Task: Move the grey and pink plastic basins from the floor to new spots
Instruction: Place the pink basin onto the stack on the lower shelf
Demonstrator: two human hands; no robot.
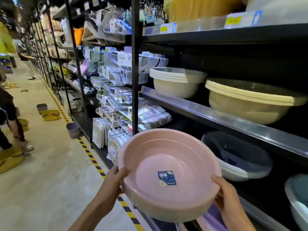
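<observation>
The pink basin is held up off the floor in front of the shelving, tilted so its open inside faces the camera, with a blue and white label stuck to its bottom. The left hand has its grip clamped on the basin's left rim, thumb lying over the edge and fingers behind the wall. The right hand is clamped on the lower right rim in the same way, thumb on top. Just below the basin, partly hidden by it and by the right hand, a purple basin shows on the lowest shelf level. To the right of the pink basin, on the dark shelf level behind it, a dark blue basin with a pale outer wall lies tilted, and a teal basin is cut off at the right edge. One shelf up stand a stack of cream basins and, beside it to the right, a stack of yellowish basins. Left of the black upright hang packets of clothes hangers. A yellow and black striped tape runs along the concrete floor at the foot of the shelving. Farther down the aisle a small stack of grey tubs stands on the floor by the tape, and another person's legs show at the left edge.
</observation>
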